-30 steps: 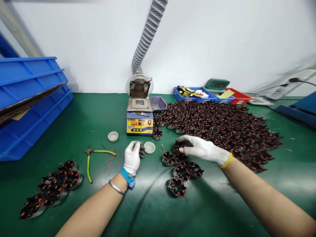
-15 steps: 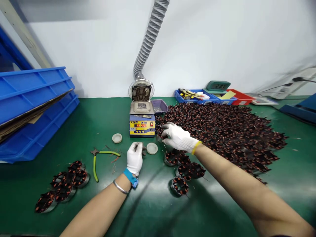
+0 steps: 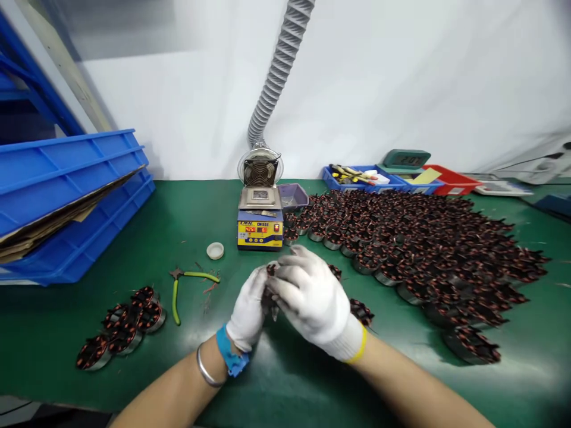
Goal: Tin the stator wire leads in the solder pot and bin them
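My left hand, in a white glove, is closed around a copper-wound motor stator in front of me. My gloved right hand has its fingers bent over the same stator from the right, so most of it is hidden. Behind and beneath my right hand, a few more stators stand on the green table, partly covered. A solder pot with a lit red display stands just beyond my hands. To the left of it lies a small white round dish.
Green-handled cutters lie open at left among wire scraps. Several stators form a small group nearby, and a large mass covers the right side. Stacked blue crates stand far left; tool bins line the wall.
My right hand has come back from the edge of the stator mass to meet my left hand. Both now grip one stator. The view has shifted slightly.
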A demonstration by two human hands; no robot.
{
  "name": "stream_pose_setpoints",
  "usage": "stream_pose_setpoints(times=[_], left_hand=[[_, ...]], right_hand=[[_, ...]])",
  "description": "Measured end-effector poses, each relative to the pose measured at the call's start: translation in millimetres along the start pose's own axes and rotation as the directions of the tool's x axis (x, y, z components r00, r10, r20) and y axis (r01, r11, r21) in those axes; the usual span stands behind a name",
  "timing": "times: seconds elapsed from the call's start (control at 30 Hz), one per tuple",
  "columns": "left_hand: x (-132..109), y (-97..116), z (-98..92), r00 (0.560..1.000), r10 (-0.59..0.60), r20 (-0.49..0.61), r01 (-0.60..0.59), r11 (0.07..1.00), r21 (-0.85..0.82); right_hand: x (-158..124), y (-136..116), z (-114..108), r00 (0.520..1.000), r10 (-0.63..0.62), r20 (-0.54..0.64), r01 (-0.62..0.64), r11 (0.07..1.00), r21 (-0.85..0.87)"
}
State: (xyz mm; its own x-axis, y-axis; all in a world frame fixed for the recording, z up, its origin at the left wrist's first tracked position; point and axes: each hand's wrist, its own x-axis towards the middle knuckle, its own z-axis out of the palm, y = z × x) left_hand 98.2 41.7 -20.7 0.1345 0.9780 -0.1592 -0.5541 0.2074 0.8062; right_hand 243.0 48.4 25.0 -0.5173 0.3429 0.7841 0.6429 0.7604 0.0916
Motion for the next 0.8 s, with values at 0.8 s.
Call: stream_pose_setpoints(times=[0.8], left_hand=[[6,5,2.0,0.982,-0.184,-0.041,0.171,0.962,-0.210]], right_hand=[[-1,0,-34,0.944,0.027,0.328,-0.094,0.977,0.192]])
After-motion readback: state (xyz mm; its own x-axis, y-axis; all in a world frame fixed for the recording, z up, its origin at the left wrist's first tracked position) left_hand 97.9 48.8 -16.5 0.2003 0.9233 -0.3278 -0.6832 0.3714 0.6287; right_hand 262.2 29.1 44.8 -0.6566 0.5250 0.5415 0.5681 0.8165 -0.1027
